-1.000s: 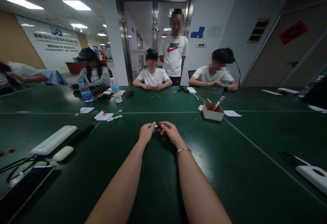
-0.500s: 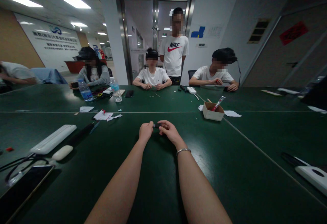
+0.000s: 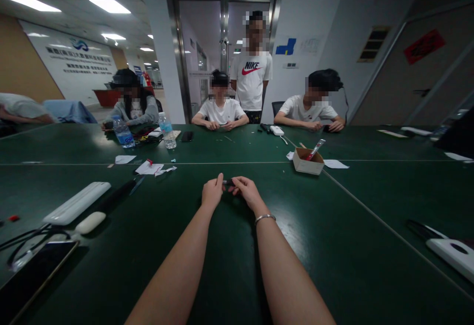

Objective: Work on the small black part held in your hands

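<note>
Between my two hands is a small black object (image 3: 229, 182) with a silvery end, much like a USB stick; it is too small to be sure. My left hand (image 3: 212, 193) is closed at the silvery end, with the thumb pointing up. From the other side, my right hand (image 3: 247, 191) pinches the black part between thumb and fingers. Both hands are just above the green table (image 3: 237, 246) near its middle seam, and my fingers cover much of the object. A metal bracelet (image 3: 265, 219) is on my right wrist.
An open small box (image 3: 308, 166) with a red-and-clear item inside stands right of centre. Paper scraps (image 3: 149, 167) lie left. A phone (image 3: 40, 273), white device (image 3: 77, 203) and cables are nearer left. Bottles (image 3: 168, 131) and seated people are across the table; one person stands behind.
My right fingers have drawn closer together around the black part, and my left thumb is more upright. The object stays in nearly the same place between my hands.
</note>
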